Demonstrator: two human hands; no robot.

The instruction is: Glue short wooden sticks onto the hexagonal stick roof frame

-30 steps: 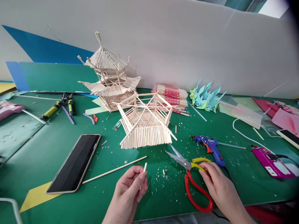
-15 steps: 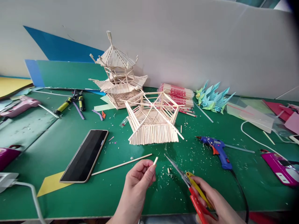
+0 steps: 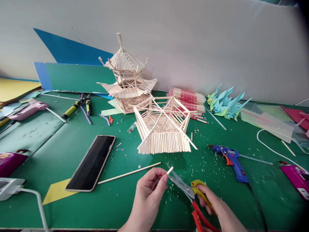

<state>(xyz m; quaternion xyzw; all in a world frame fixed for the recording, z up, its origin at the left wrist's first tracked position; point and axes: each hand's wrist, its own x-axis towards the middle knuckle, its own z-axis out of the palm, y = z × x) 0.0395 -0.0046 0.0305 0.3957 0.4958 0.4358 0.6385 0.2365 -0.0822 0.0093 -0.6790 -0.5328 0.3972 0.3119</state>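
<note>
Between thumb and forefinger, my left hand (image 3: pixel 152 190) pinches a short wooden stick (image 3: pixel 170 170), its pale end poking up. My right hand (image 3: pixel 212 199) grips a pair of scissors (image 3: pixel 187 190) with one yellow and one red handle. Their blades are parted, and the short stick's end lies between or right beside them. Just beyond stands a half-built stick structure (image 3: pixel 165 141) with a slatted skirt and crossed sticks on top. A long thin stick (image 3: pixel 130 173) lies on the table, left of my left hand.
A finished stick pagoda (image 3: pixel 127 87) stands behind. At right lie a blue glue gun (image 3: pixel 231 161), folded-paper flowers (image 3: pixel 227 103) and a magenta box (image 3: pixel 295 177). Bundled sticks (image 3: pixel 187 98) rest near the wall. A phone (image 3: pixel 91 162) and pliers (image 3: pixel 79 104) are at left.
The scissors have opened wider and come left to the short stick in my left hand. The whole view has shifted slightly, so the table things appear farther right.
</note>
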